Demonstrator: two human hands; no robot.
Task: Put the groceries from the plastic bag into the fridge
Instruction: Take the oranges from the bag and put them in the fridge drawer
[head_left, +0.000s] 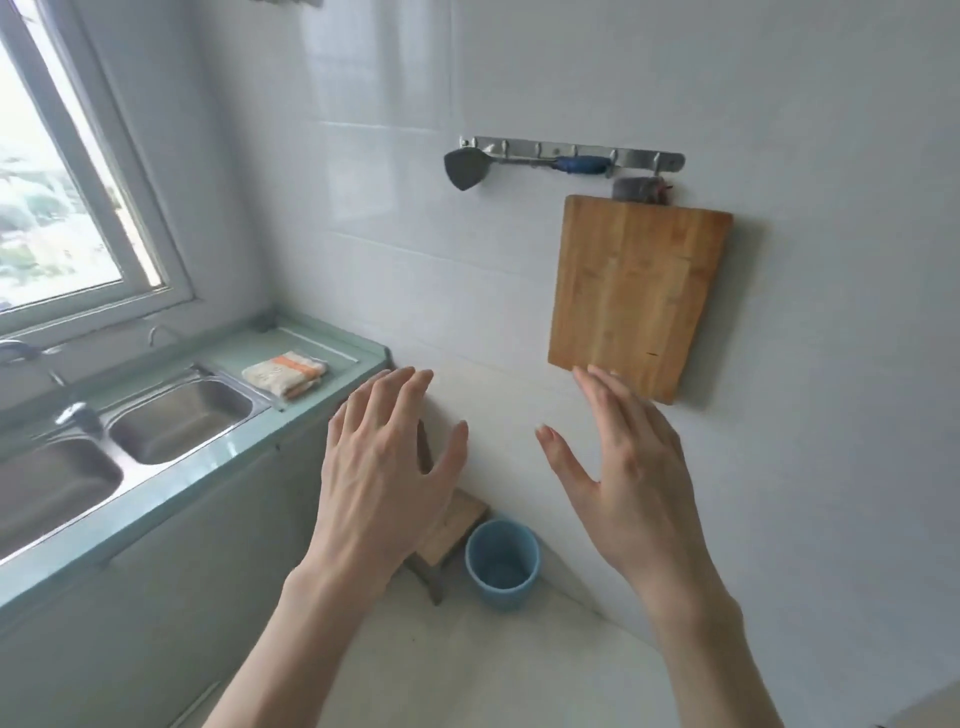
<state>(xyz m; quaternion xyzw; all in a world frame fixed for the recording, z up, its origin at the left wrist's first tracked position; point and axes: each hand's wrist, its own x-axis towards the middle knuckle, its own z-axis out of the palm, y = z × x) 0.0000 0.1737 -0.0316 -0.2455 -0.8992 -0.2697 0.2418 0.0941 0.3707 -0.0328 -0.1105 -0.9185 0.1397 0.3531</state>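
Left hand (384, 467) and right hand (623, 467) spread and empty; no bag or fridge visible, so progress cannot be judged

Blue bin (502, 564), orange-striped cloth (284, 375), mint counter (218, 457)

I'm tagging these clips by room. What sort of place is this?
Most likely a home kitchen: a double steel sink set in a counter, a wooden cutting board hanging on the tiled wall, and a spatula on a hook rail.
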